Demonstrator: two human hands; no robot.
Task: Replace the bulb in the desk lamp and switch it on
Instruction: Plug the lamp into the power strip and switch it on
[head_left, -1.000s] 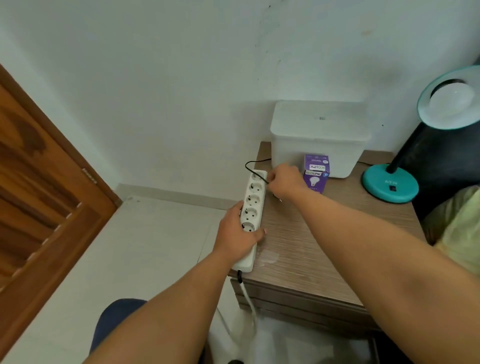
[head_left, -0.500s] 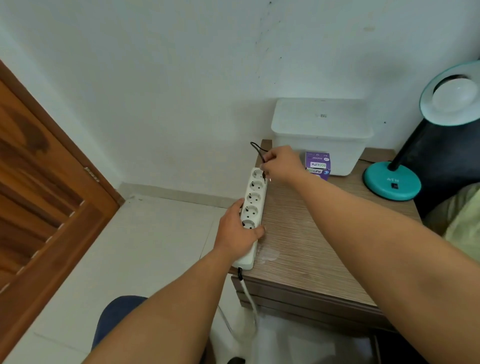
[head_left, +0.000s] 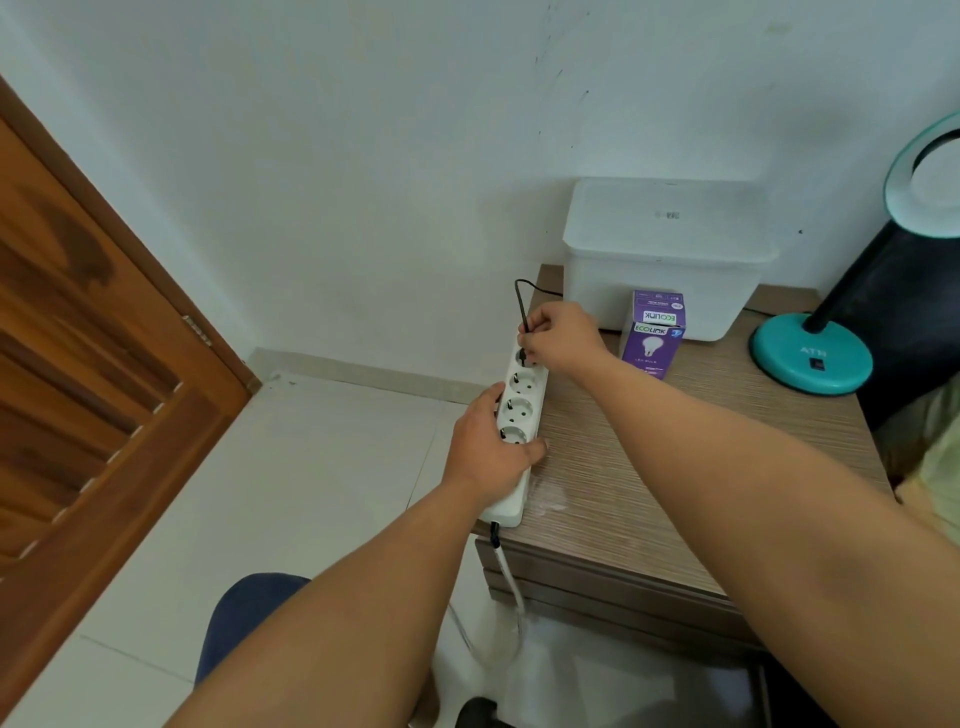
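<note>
**A:** From the head view, what could go wrong here?

**B:** The right hand (head_left: 558, 335) has its fingers pinched shut on the black plug (head_left: 523, 349) at the far socket of the white power strip (head_left: 519, 415). If the pins meet the holes at a slant they may jam or sit half in, I'd judge. The left hand (head_left: 491, 449) is clamped over the near part of the strip, which hangs partly off the tabletop (head_left: 649, 493) edge; loosen that hold and the push could slide or tip it off.

**A:** And the cord?

**B:** The thin black cord (head_left: 524, 291) loops up behind the hand; a tug on it might drag things.

**A:** How does the lamp look?

**B:** The teal desk lamp (head_left: 810, 358) stands at the right of the tabletop, well apart from the hands, a white bulb (head_left: 937, 179) in its shade, unlit. The purple bulb box (head_left: 655, 332) stands upright before a white lidded bin (head_left: 665, 249).
</note>
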